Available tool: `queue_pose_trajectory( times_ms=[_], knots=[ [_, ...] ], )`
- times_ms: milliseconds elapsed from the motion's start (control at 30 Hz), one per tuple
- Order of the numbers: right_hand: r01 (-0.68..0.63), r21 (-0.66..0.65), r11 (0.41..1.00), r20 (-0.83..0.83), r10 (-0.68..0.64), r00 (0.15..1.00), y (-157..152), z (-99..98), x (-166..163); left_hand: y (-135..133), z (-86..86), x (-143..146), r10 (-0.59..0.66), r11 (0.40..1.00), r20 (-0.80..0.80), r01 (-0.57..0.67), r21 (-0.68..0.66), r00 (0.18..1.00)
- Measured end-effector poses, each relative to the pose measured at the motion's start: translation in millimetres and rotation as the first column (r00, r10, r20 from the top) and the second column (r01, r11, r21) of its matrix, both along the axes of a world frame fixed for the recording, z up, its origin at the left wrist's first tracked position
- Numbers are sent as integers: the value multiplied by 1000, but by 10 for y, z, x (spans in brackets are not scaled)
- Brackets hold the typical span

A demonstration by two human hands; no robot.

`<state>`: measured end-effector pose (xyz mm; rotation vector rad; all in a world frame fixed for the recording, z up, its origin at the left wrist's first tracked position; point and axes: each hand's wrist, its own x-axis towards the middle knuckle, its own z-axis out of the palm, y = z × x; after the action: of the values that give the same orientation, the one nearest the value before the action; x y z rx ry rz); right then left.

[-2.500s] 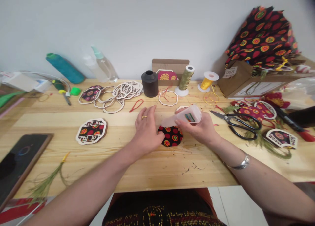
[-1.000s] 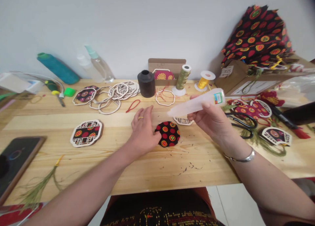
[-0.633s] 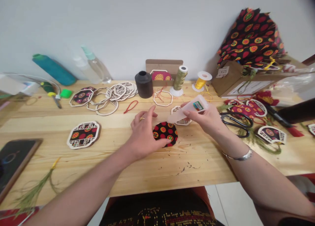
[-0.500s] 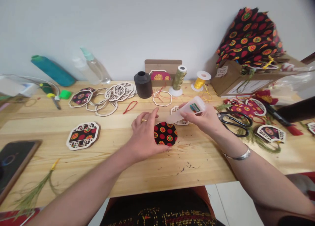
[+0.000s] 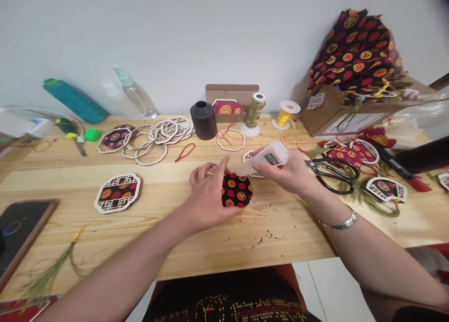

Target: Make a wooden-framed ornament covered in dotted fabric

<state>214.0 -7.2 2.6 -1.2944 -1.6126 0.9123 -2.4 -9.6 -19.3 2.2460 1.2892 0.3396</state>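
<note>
My left hand (image 5: pixel 208 196) curves around the left side of a black fabric piece (image 5: pixel 237 191) with red and orange round motifs. Its thumb is at the lower edge and its fingers are at the upper edge, steadying the piece on the table. In my right hand (image 5: pixel 289 172) is a translucent white glue bottle (image 5: pixel 256 162), tilted with its nozzle down to the left. The nozzle tip is at the fabric piece's upper edge; whether glue comes out is too small to tell. Behind the bottle lies a partly covered wooden lattice frame (image 5: pixel 248 156).
Black-handled scissors (image 5: pixel 338 172) lie right of my right hand. A black thread cone (image 5: pixel 204 121), a green thread spool (image 5: pixel 255 111) and a yellow spool (image 5: pixel 286 114) stand at the back. A finished-looking lattice piece (image 5: pixel 118 193) and a phone (image 5: pixel 24 238) are at left.
The glue bottle and my right hand have shifted slightly left and down, the nozzle moving left along the fabric's upper edge. My left fingers have shifted slightly right.
</note>
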Motion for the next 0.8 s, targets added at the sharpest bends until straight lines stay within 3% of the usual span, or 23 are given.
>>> queue_pose_trajectory(
  times_ms=[600,800],
  knots=[
    [-1,57,998,59,-2,998,7,51,38,3,1,1,36,999,-14,-37,-22,999],
    [54,56,997,50,-57,997,26,30,87,0,20,12,59,998,-7,-60,-26,998]
  ],
)
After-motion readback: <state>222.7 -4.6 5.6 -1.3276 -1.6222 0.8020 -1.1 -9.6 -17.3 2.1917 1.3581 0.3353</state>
